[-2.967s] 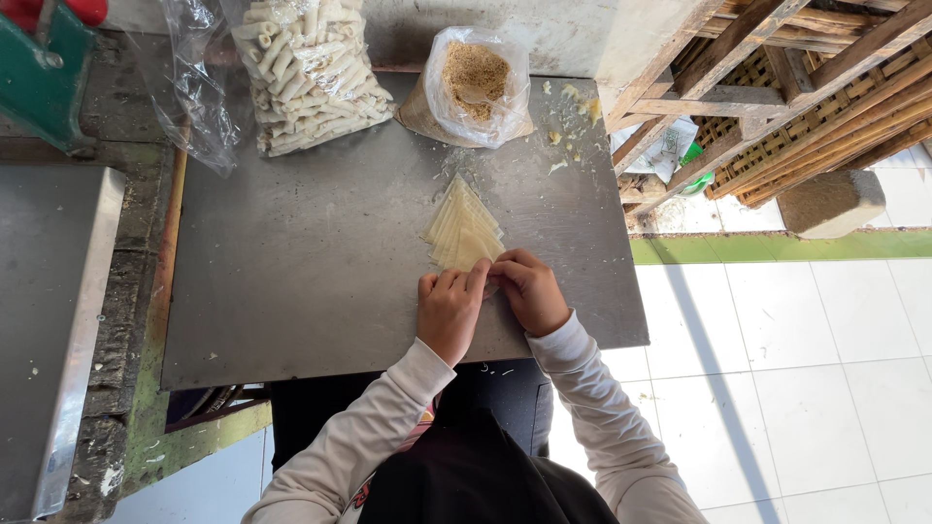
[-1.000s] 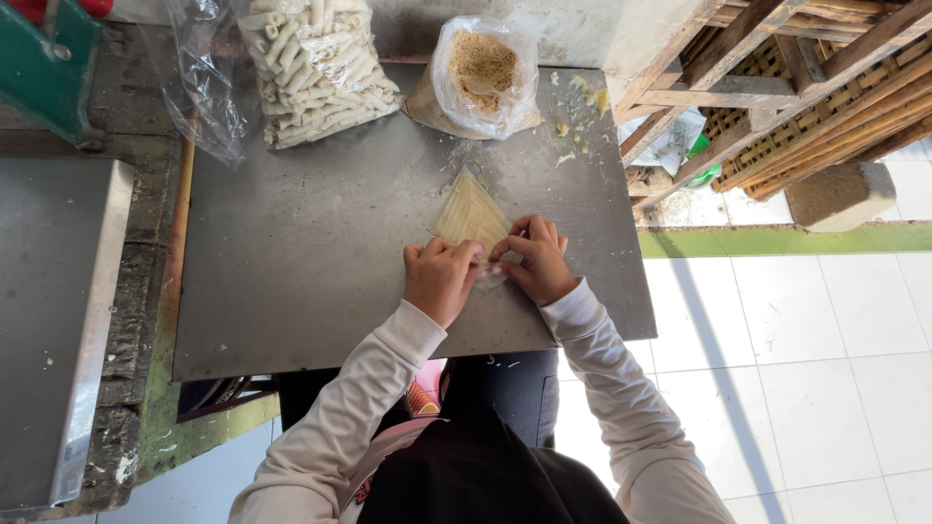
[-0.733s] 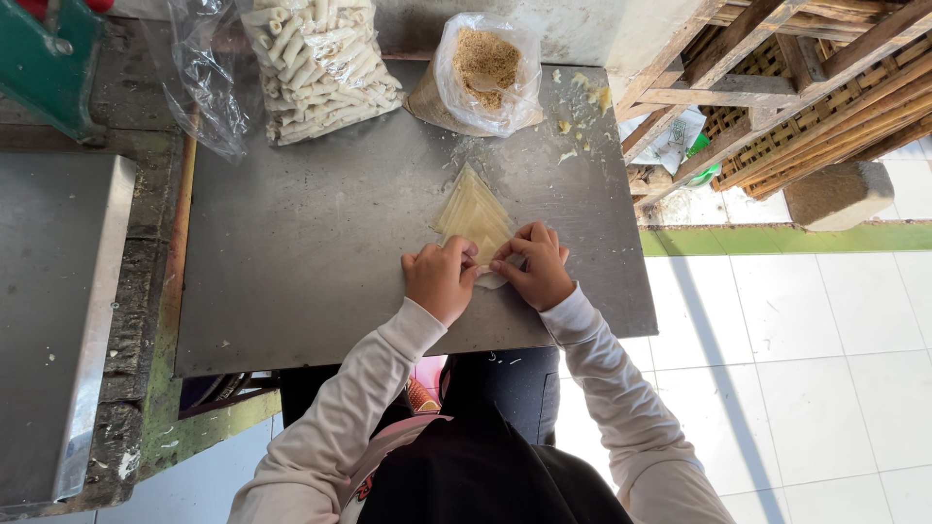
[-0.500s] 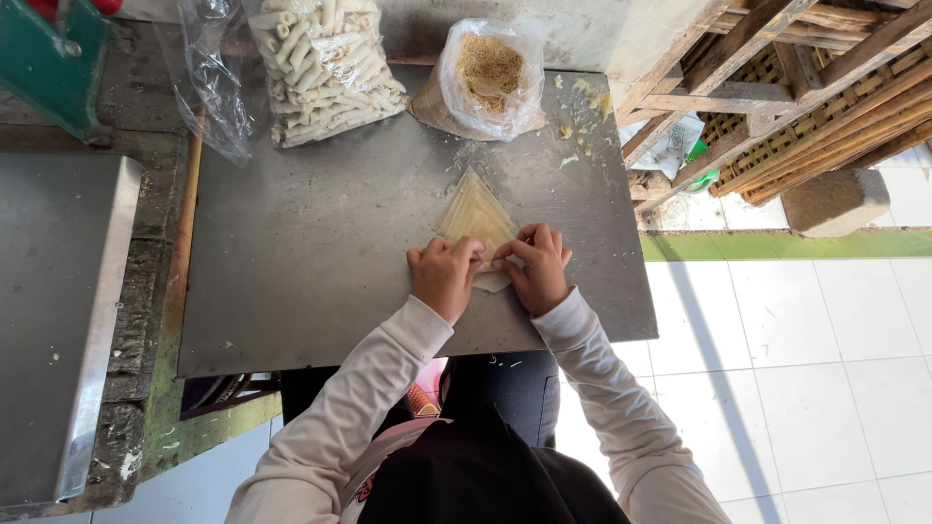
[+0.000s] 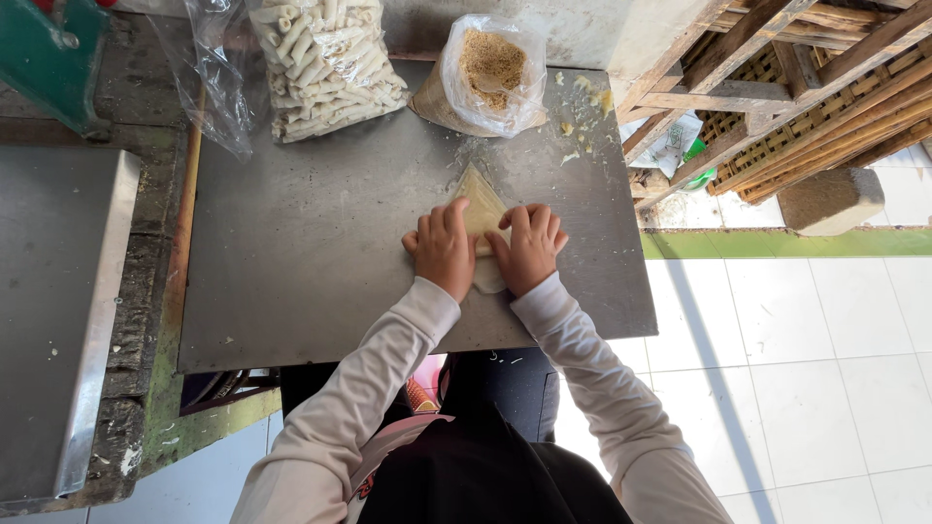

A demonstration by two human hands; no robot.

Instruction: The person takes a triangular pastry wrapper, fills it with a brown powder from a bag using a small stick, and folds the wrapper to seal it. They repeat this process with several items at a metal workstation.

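On a grey metal worktable (image 5: 320,272) beside a white tiled floor (image 5: 796,330), a person's left hand (image 5: 442,247) and right hand (image 5: 529,247) press down, fingers curled, on a thin pale wrapper (image 5: 478,199) at the table's middle. Behind stand a bag of rolled pastries (image 5: 325,63) and a bag of brown filling (image 5: 490,73).

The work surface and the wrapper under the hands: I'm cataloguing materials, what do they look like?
Work surface: seemingly sheet metal, dull grey, scuffed, faint sheen. Wrapper: thin, pale yellow, pliable dough sheet, probably; it folds into a point.
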